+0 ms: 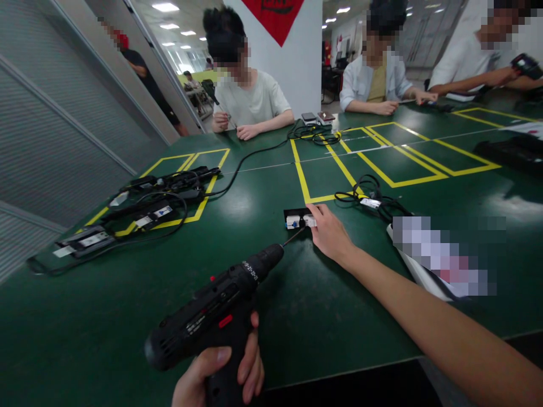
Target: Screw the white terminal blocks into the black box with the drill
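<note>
My left hand (212, 370) is wrapped round the grip of a black cordless drill (216, 305), thumb on the near side. The drill points forward and right, and its long thin bit (293, 236) reaches the front of a small black-and-white part (297, 219); I cannot tell whether the tip touches it. My right hand (333, 234) reaches in from the right and grips the right end of that part against the green table, covering that end. A bluish spot shows on the part's left end.
Black devices with cables (148, 212) lie at left in a yellow-taped area. A looped black cable (369, 198) lies beyond my right hand, beside a white-edged item (418, 265), partly blurred. Another cable (250, 155) crosses the table. People sit along the far side.
</note>
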{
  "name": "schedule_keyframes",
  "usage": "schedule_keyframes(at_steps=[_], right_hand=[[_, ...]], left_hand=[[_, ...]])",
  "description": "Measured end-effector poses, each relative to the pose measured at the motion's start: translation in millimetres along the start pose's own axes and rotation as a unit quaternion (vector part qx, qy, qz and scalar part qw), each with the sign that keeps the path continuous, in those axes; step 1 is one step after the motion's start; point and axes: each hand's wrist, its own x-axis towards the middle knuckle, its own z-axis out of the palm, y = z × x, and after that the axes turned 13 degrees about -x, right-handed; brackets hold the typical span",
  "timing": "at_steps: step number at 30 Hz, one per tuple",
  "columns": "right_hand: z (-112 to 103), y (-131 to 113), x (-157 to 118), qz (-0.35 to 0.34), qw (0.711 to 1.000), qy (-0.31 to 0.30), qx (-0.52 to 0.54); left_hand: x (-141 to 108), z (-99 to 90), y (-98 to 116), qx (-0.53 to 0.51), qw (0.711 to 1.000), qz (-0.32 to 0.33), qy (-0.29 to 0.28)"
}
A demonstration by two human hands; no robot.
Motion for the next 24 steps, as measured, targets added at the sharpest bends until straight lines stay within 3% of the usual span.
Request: schedule_keyframes(at_steps=[24], right_hand=[[-9.9,-2.1,-2.8,0.020,0.999,-0.009,0.033]], left_hand=[[-2.0,-3.7,-0.9,0.006,1.000,-0.012,-0.016]])
